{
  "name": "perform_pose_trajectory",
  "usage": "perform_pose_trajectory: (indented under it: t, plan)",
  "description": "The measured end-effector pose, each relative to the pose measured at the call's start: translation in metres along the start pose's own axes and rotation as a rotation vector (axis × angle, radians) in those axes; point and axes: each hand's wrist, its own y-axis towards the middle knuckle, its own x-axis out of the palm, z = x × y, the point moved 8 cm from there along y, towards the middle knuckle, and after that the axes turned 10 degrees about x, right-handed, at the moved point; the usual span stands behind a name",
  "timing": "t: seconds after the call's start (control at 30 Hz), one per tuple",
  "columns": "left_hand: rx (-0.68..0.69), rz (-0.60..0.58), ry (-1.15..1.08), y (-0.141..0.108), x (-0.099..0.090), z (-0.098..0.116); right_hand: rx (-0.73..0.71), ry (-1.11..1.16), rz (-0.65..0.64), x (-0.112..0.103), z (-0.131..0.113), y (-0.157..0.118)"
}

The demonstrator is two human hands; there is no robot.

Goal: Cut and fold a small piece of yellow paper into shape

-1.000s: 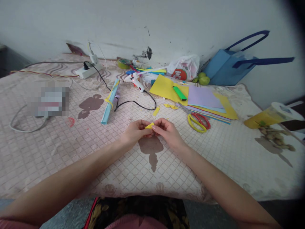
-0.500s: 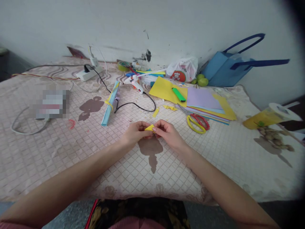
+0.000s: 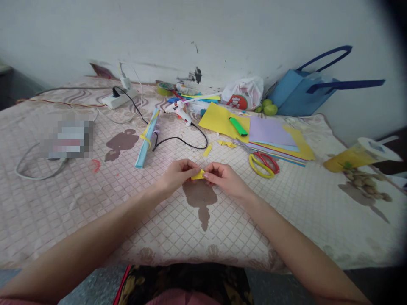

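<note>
A small folded yellow paper piece (image 3: 197, 175) is pinched between both hands above the middle of the table. My left hand (image 3: 178, 176) grips its left and upper part with thumb and fingers. My right hand (image 3: 221, 177) holds its right end between thumb and curled fingers. Just beyond the hands lie a yellow paper strip (image 3: 207, 150) and some crumpled yellow scraps (image 3: 226, 144). Scissors (image 3: 262, 164) with yellow and red handles rest to the right, their blades toward the paper stack.
Farther back are a glue gun (image 3: 181, 113) with a black cord, a light-blue paper roll (image 3: 148, 137), a green marker (image 3: 238, 126) on coloured sheets (image 3: 273, 131), and a power strip (image 3: 119, 98). A tilted drink cup (image 3: 352, 156) is at the right.
The yellow piece has turned and now shows a lower, flatter edge. My left thumb has moved up onto its top, and my right hand has shifted slightly.
</note>
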Motion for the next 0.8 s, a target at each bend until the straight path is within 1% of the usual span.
perform_pose_trajectory:
  t: [0.13, 0.23, 0.33, 0.5, 0.63, 0.73, 0.8]
  plan:
    - [-0.017, -0.055, 0.076, -0.0017, 0.0037, 0.0013, -0.014, -0.079, 0.012, -0.0002, -0.0012, -0.0006]
    - [0.013, -0.054, 0.131, -0.0015, 0.0032, 0.0043, -0.038, -0.116, 0.018, 0.0009, -0.0034, -0.0014]
    - [0.038, -0.003, 0.097, -0.0005, 0.0011, 0.005, -0.039, -0.074, 0.029, 0.0009, -0.0044, -0.0018]
    - [0.018, 0.066, 0.003, -0.001, 0.0006, 0.0016, -0.025, -0.076, 0.015, 0.0047, -0.0037, -0.0013]
    - [0.002, 0.059, 0.009, -0.0022, 0.0025, 0.0001, -0.038, -0.103, 0.045, 0.0044, -0.0049, -0.0017]
    - [-0.003, 0.049, 0.011, -0.0022, 0.0038, 0.0009, -0.024, -0.104, 0.032, 0.0053, -0.0038, -0.0017]
    - [-0.009, 0.028, -0.007, -0.0019, 0.0049, 0.0024, -0.004, -0.067, 0.025, 0.0042, -0.0018, -0.0011]
